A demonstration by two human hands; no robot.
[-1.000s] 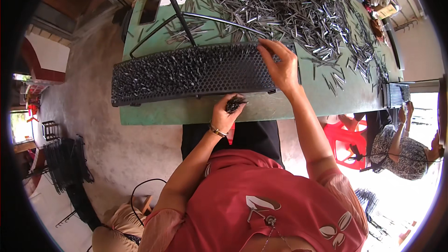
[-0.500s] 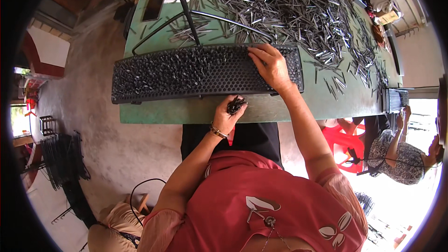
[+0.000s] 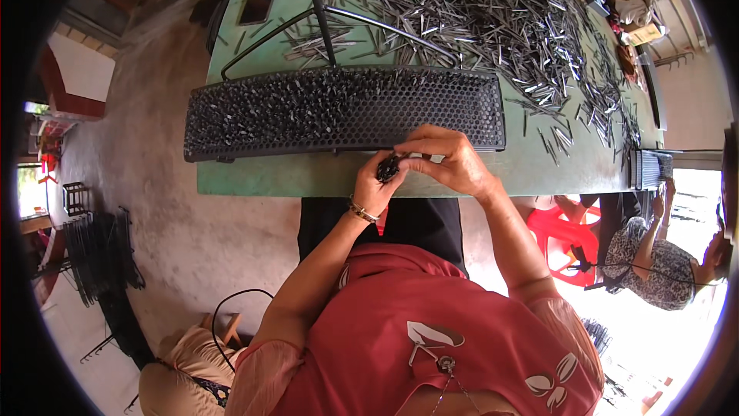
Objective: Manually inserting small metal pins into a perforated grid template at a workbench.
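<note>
Along the near side of the green table (image 3: 265, 180) sits a long black perforated panel (image 3: 346, 112). Its left half bristles with short black strips; they thin past the middle, and the right-hand holes look mostly bare, so I judge it over half filled. Just below it, the left hand (image 3: 372, 187) is closed around a bundle of strips (image 3: 387, 170). The right hand (image 3: 453, 163) meets that bundle, thumb and fingertips close together; whether they pinch one I can't tell. Half a second ago, that hand was over the panel's bare holes. Beyond spreads a heap of loose strips (image 3: 485, 20).
</note>
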